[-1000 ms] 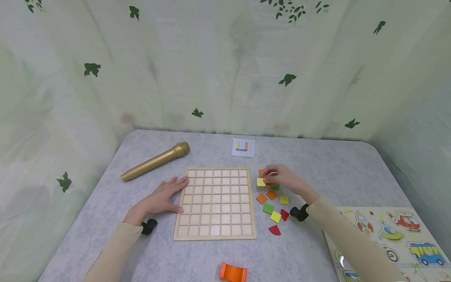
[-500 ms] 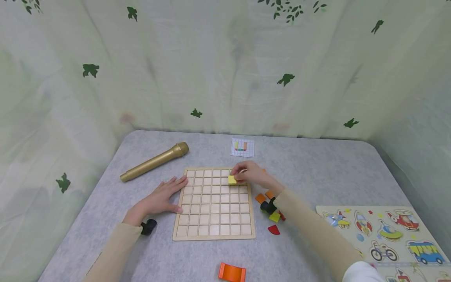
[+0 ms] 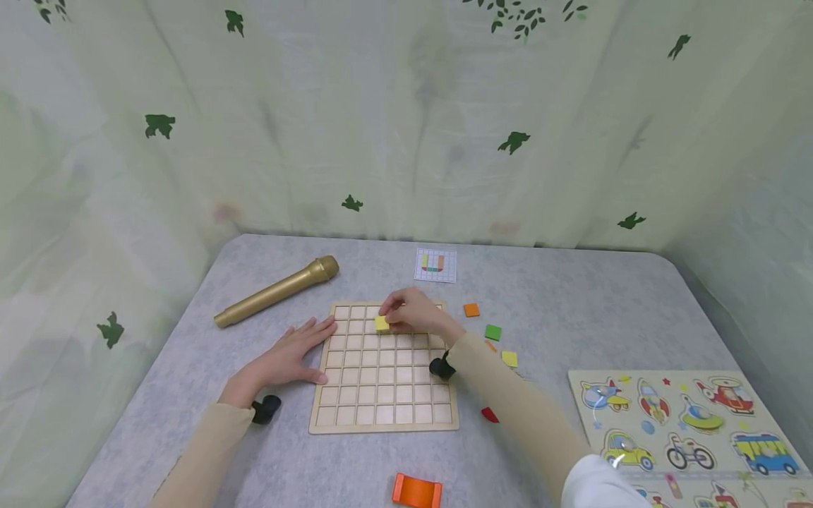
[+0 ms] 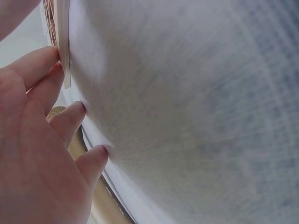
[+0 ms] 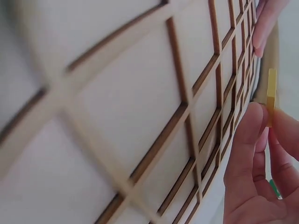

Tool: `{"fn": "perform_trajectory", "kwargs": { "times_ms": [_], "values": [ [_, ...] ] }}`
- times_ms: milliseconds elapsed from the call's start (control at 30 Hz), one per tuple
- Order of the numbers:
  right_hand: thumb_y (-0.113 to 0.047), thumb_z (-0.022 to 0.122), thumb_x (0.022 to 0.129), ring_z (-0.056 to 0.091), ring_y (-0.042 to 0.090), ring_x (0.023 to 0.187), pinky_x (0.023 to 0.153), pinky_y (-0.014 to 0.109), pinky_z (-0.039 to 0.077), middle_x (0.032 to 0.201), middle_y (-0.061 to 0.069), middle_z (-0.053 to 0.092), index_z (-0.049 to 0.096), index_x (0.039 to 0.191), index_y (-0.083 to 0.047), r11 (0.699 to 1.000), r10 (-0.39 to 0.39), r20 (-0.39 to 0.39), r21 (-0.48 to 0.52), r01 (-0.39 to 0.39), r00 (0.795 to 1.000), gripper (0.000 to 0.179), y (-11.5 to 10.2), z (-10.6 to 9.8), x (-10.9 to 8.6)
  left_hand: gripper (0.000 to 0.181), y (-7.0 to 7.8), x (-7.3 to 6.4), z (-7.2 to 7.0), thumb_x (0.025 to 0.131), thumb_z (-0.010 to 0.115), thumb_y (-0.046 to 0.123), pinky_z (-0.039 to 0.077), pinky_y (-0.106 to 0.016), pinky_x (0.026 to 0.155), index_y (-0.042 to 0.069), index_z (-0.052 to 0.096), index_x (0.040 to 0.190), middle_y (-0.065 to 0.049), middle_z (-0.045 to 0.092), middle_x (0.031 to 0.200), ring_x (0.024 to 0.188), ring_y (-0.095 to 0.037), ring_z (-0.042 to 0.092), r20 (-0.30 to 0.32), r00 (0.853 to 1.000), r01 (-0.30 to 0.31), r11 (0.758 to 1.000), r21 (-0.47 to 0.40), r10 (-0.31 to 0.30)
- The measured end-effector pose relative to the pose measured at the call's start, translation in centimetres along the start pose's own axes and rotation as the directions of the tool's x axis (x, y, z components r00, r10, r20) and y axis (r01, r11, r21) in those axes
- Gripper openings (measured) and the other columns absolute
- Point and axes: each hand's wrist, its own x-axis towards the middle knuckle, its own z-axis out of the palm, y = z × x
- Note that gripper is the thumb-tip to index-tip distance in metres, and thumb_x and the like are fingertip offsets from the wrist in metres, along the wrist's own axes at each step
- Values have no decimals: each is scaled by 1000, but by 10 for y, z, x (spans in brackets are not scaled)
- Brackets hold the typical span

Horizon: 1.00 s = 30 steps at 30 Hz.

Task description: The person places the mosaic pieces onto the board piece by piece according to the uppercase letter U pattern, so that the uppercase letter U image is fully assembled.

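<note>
A wooden grid board [image 3: 384,428] lies on the table with no tiles in the cells that show. My left hand [image 3: 288,356] is spread at its left side, with fingertips and thumb on the rim; the left wrist view shows two fingers [image 4: 44,70] against the board's edge and two more on the tabletop. My right hand [image 3: 416,310] pinches a yellow square tile [image 3: 382,324] between thumb and fingertips, over the upper middle of the board. Seen from the right wrist, the tile [image 5: 271,93] stands edge-on, and the fingers hide its lower part.
Right of the board lie loose tiles: orange [image 3: 471,310], green [image 3: 492,331], yellow [image 3: 509,358] and red [image 3: 490,415], some hidden by the sleeve. A pattern card [image 3: 435,265] and gold microphone [image 3: 279,289] lie behind; a picture puzzle [image 3: 679,418] at right; an orange curved block [image 3: 417,491] in front.
My right hand has carried the yellow tile from the loose pile leftward over the board, to its upper middle. The left hand has stayed on the board's left edge.
</note>
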Motion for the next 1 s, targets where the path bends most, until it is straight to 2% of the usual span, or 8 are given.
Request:
{"fn": "perform_trajectory", "kwargs": {
  "times_ms": [200, 567, 800, 1000],
  "values": [
    [5, 58, 90, 59, 17, 64, 62, 26, 54, 79, 8, 60, 66, 95, 4, 999, 36, -19, 2, -36, 999, 9, -4, 17, 13, 98, -1, 0, 1, 77, 76, 44, 0, -67, 106, 1, 27, 150, -18, 18, 156, 140, -47, 6, 0, 1000, -2, 1000, -8, 2],
    [2, 60, 89, 60, 16, 63, 58, 25, 54, 75, 8, 63, 68, 90, 2, 994, 25, -88, -103, -34, 996, 8, -13, 37, 27, 98, 0, -1, -1, 77, 76, 44, 0, -67, 106, 1, 27, 150, -18, 18, 156, 140, -47, 6, 3, 1000, -4, 1000, -6, 4],
    [3, 60, 87, 56, 11, 59, 52, 20, 48, 71, 3, 63, 69, 86, -1, 969, 5, -124, -243, -36, 992, 9, -17, 46, 31, 98, 1, -2, -1, 76, 76, 42, -1, -67, 106, 0, 27, 150, -18, 18, 156, 140, -47, 5, 3, 1000, -2, 1000, -3, 2],
    [3, 61, 84, 52, 9, 58, 54, 20, 43, 70, -3, 60, 68, 85, -7, 928, -7, -143, -370, -47, 990, 12, -17, 51, 34, 97, 0, -2, 0, 77, 76, 43, -1, -67, 106, 1, 27, 150, -17, 18, 156, 140, -47, 5, 1, 1000, -8, 1000, -16, 8]
  ]
}}
